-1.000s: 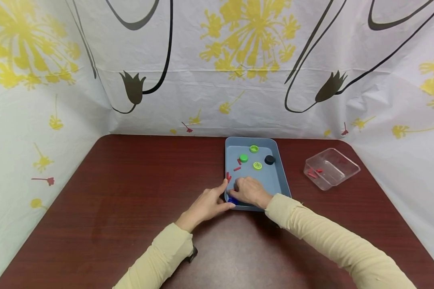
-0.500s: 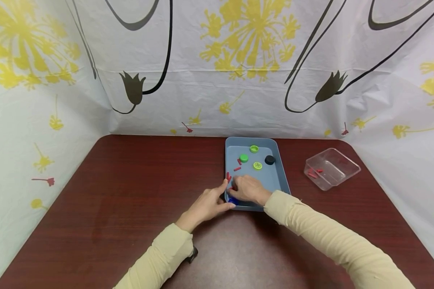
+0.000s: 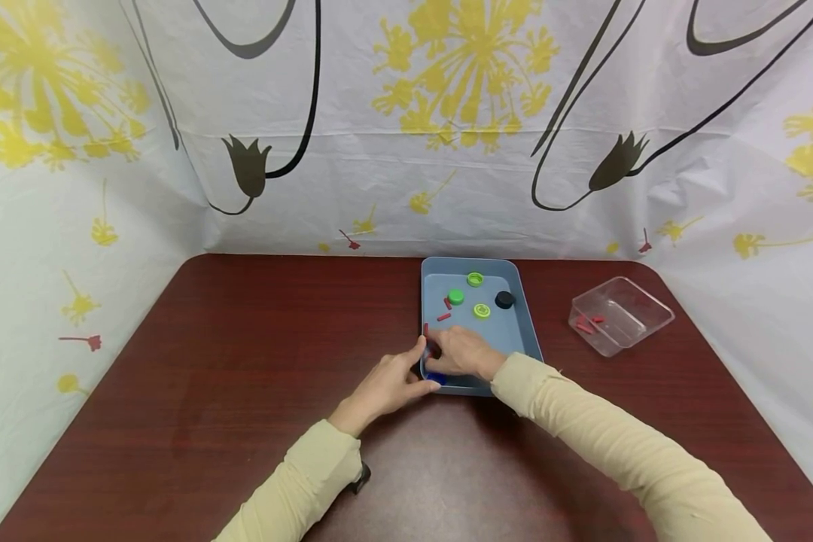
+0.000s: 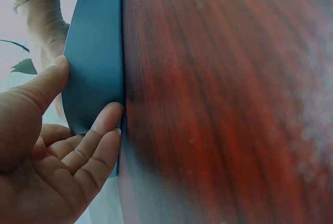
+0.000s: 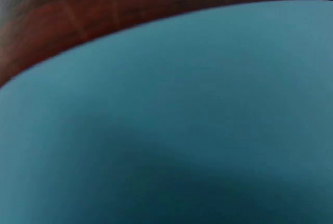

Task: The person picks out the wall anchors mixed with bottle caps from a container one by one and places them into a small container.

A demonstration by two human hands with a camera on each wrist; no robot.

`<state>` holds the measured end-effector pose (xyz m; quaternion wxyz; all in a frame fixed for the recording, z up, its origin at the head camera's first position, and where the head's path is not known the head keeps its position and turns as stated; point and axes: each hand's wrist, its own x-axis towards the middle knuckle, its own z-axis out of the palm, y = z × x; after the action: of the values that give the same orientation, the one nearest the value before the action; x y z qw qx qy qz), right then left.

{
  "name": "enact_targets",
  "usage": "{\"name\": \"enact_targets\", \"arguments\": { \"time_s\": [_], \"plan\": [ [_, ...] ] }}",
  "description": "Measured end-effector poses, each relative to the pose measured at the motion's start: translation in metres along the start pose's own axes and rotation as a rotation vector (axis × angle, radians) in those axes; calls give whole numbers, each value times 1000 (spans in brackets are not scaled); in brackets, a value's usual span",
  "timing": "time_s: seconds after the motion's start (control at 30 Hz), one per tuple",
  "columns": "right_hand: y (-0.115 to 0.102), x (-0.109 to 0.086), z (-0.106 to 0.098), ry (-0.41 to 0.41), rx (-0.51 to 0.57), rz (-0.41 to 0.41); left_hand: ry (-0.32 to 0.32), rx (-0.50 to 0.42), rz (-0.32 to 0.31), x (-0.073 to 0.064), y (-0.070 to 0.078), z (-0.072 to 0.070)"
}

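A blue-grey tray stands on the table. My left hand lies at its near left corner. In the left wrist view, the thumb touches the rim and the other fingers rest along the outer wall. Inside that corner is my right hand, thumb and index finger bent toward a short red rod; I cannot tell whether they pinch it. A blue piece shows below the thumb. Other red rods lie along the left side. The right wrist view shows only tray surface and table.
Farther back in the tray are a green cap, two yellow-green caps and a black cap. To the right stands a clear plastic box with several red rods. A patterned cloth hangs behind the table.
My right hand has shifted slightly left and away from me in the tray, its index finger now over a spot where a red rod showed. The left hand has not moved.
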<state>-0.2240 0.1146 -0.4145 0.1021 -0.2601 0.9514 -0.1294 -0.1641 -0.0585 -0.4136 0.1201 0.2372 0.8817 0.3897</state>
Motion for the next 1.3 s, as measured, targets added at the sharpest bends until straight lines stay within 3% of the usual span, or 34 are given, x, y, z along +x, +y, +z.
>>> {"name": "enact_targets", "arguments": {
  "time_s": [0.33,0.77,1.3],
  "plan": [
    [6,-3,3,66,105,-62,-8,-5,-1,0,0,-1],
    [14,-12,-1,189,163,-103,1,6,-10,1,0,1],
    [32,-28,-27,314,226,-17,6,36,-37,1,1,2]
  ]
}}
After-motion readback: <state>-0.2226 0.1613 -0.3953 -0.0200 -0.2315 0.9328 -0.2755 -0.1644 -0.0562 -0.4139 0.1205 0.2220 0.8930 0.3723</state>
